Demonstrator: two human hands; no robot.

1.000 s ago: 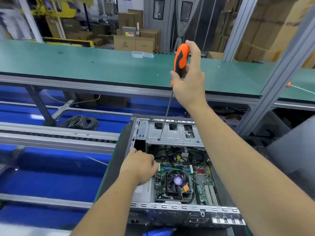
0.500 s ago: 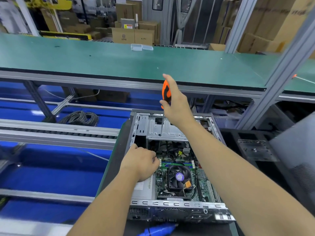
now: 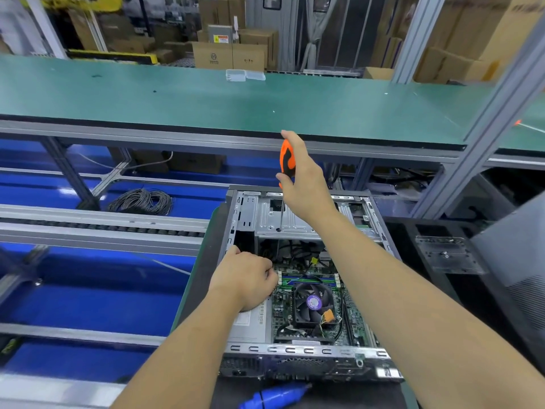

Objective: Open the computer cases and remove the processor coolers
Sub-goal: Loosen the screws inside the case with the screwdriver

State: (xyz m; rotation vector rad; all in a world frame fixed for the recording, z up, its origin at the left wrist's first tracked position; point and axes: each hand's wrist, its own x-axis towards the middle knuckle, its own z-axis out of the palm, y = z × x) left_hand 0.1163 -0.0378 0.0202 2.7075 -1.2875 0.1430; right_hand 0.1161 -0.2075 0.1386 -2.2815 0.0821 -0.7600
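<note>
An open computer case (image 3: 298, 351) lies flat in front of me, its motherboard exposed. The black processor cooler fan (image 3: 313, 305) with a purple hub sits in the middle of the board. My right hand (image 3: 303, 178) holds an orange-and-black screwdriver (image 3: 286, 157) upright, its tip resting on the silver drive cage (image 3: 274, 219) at the far end. My left hand (image 3: 247, 278), fingers curled, rests inside the case left of the cooler, above the grey power supply (image 3: 250, 326); whether it holds anything is hidden.
A blue tool (image 3: 274, 395) lies at the case's near edge. A removed side panel (image 3: 448, 255) lies to the right. A green bench (image 3: 206, 98) runs across behind. Blue conveyor trays and a cable coil (image 3: 141, 200) lie to the left.
My right hand has lowered the screwdriver from high above the case down onto the drive cage. The left hand has stayed in place.
</note>
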